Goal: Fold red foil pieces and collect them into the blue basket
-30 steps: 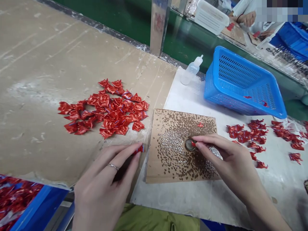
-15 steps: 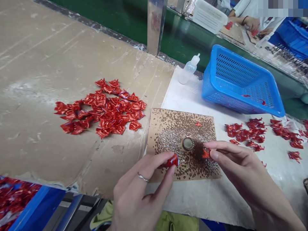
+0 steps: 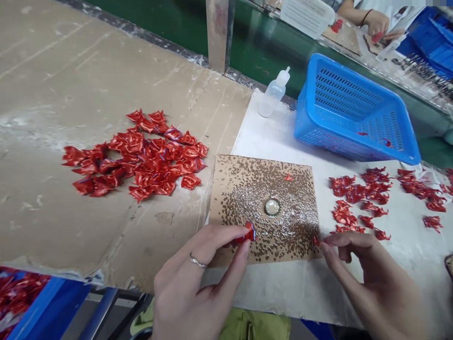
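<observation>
Left hand (image 3: 191, 278) pinched shut on a folded red foil piece (image 3: 248, 233), held up by the fingertips over the lower edge of the cardboard sheet (image 3: 226, 189). Right hand (image 3: 370, 278) nearly closed at a tiny red scrap (image 3: 315, 241), grip unclear. Metal ring (image 3: 272, 207) sits mid-sheet.

Cardboard-topped workbench (image 3: 88, 85), green panel (image 3: 269, 56), steel post (image 3: 219, 33)

No readable text or labels

The crumpled red foil pieces (image 3: 141, 160), translucent plastic dropper bottle (image 3: 272, 97) and blue perforated plastic basket (image 3: 348, 111) show no legible marking.
</observation>
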Demonstrator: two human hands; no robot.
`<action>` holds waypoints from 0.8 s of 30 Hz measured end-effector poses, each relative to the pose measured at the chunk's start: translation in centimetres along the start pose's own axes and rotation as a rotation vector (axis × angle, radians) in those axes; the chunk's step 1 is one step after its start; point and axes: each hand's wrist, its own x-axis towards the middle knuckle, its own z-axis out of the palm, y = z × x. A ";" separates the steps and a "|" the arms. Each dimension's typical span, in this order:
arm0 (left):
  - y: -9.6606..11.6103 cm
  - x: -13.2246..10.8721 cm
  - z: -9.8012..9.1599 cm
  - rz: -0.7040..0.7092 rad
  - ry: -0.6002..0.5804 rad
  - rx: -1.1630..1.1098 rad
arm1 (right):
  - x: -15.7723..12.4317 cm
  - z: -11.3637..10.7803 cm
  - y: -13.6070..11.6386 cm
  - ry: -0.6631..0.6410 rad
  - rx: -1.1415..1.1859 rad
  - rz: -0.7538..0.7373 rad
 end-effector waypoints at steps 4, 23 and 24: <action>0.0 -0.2 -0.2 0.023 0.001 0.028 | -0.9 0.1 0.0 -0.001 -0.073 -0.060; 0.3 -0.1 0.2 0.007 -0.007 -0.001 | -1.0 0.3 -0.2 0.023 0.059 0.046; 0.4 -0.1 0.2 0.016 -0.006 -0.009 | -0.9 0.2 -0.4 0.038 0.116 0.081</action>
